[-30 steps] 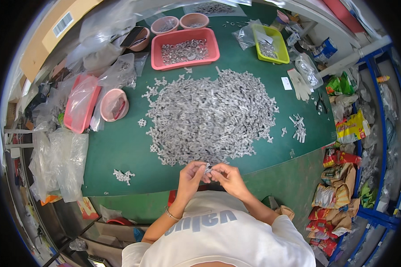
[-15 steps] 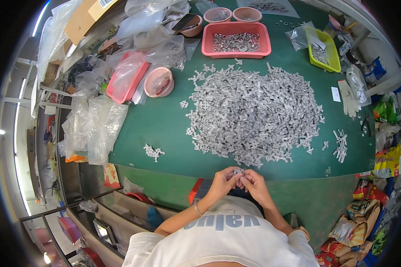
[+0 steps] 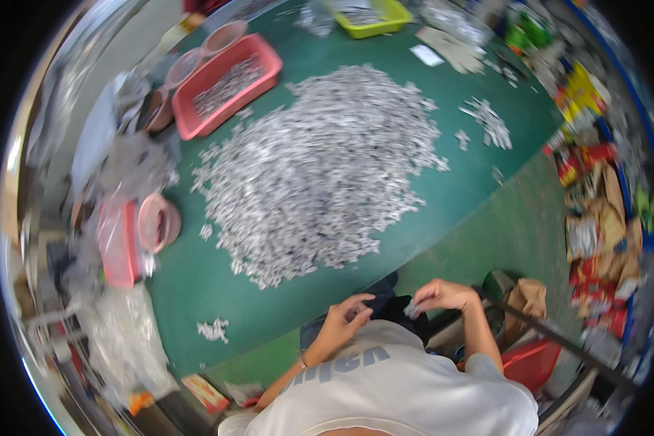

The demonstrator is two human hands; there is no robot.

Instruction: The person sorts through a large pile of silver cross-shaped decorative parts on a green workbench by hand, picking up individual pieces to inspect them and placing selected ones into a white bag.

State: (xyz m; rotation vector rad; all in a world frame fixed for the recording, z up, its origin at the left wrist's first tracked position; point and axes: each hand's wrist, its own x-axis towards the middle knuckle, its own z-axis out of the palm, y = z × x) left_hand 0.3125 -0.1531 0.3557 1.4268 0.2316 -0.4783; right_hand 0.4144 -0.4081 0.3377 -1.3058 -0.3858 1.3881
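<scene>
A large heap of small grey metal castings [image 3: 312, 174] covers the middle of the green table [image 3: 443, 225]. Just off the table's near edge, in front of my body, my left hand [image 3: 347, 320] has its fingers curled toward the thumb. Something greyish shows in its palm, too blurred to name. To its right, apart from it, my right hand [image 3: 447, 296] pinches a small grey metal part [image 3: 412, 309] between thumb and fingertips. A small group of the castings [image 3: 213, 330] lies at the table's near left.
Beyond the heap stand a pink tray [image 3: 269, 62] of metal pieces and a lime-green tray [image 3: 378, 29]. A pink bowl [image 3: 168, 221] and plastic bags [image 3: 120, 327] line the left. Several pin-like pieces [image 3: 490, 123] and a glove [image 3: 454, 51] lie right. A red stool [image 3: 534, 363] stands beside me.
My hands were together over one small part; now they are apart, the right one farther right with a grey part. The whole view has swung toward the right, with motion blur.
</scene>
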